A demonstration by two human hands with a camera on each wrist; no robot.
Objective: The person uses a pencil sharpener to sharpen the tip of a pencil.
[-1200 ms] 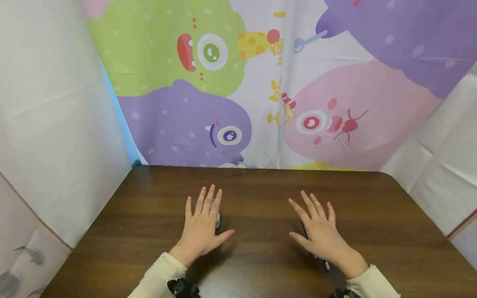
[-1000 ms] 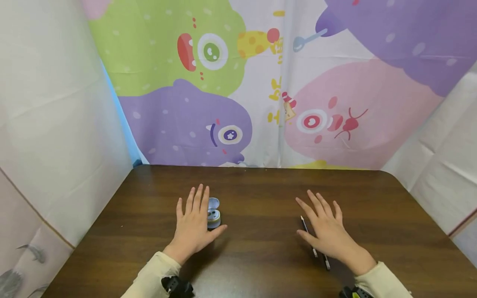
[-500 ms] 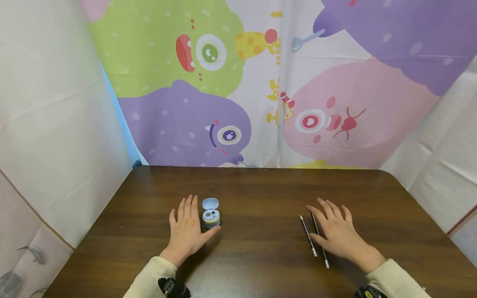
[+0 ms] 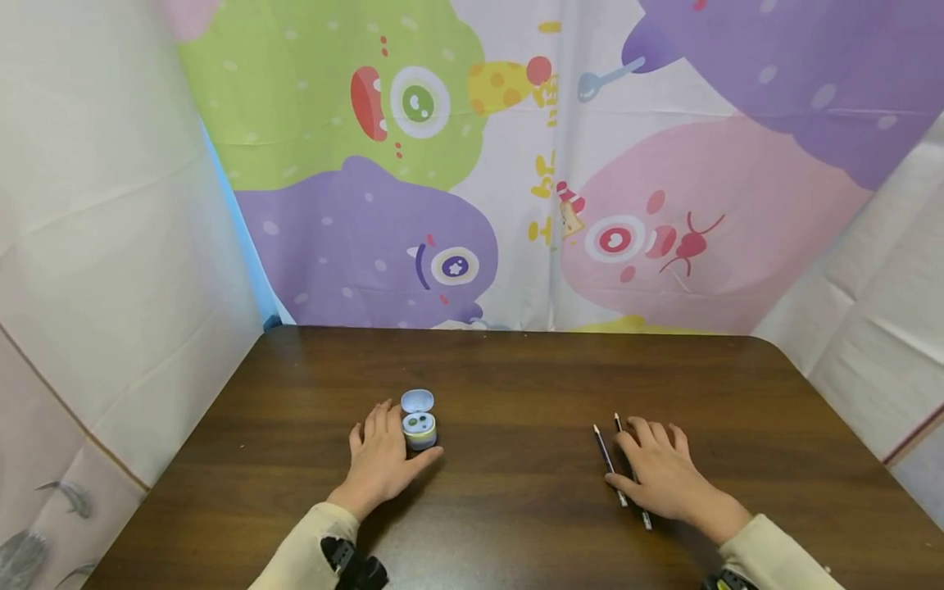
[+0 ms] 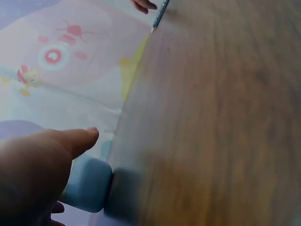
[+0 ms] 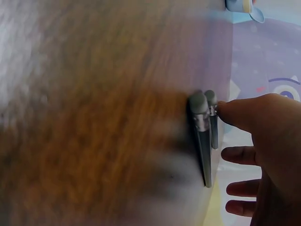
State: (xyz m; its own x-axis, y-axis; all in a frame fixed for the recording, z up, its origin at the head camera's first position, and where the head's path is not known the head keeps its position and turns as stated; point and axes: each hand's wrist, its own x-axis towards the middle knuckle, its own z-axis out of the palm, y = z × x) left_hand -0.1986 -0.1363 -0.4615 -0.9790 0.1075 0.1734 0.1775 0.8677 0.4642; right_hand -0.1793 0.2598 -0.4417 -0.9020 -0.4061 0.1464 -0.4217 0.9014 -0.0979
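A light blue pencil sharpener [image 4: 420, 436], its lid raised and dark holes in its top, stands on the table's left half. My left hand [image 4: 378, 469] is just left of it, fingers alongside and thumb in front. The left wrist view shows the thumb near the blue body [image 5: 89, 183]; contact is hard to tell. Two dark pencils lie side by side on the right, a left pencil [image 4: 603, 449] and a right pencil [image 4: 617, 422]. Over them hovers my right hand [image 4: 667, 477], thumb near the left pencil and fingers partly covering the right one. Neither pencil looks gripped.
The brown wooden table [image 4: 509, 508] runs back to a cartoon-print curtain [image 4: 527, 270]. Pale cloth walls, a left wall [image 4: 111, 205] and a right wall [image 4: 878, 328], flank it.
Both hands have come down towards the table. The left shifted left, uncovering the sharpener, then moved in beside it. The right moved right, then back left over the pencils.
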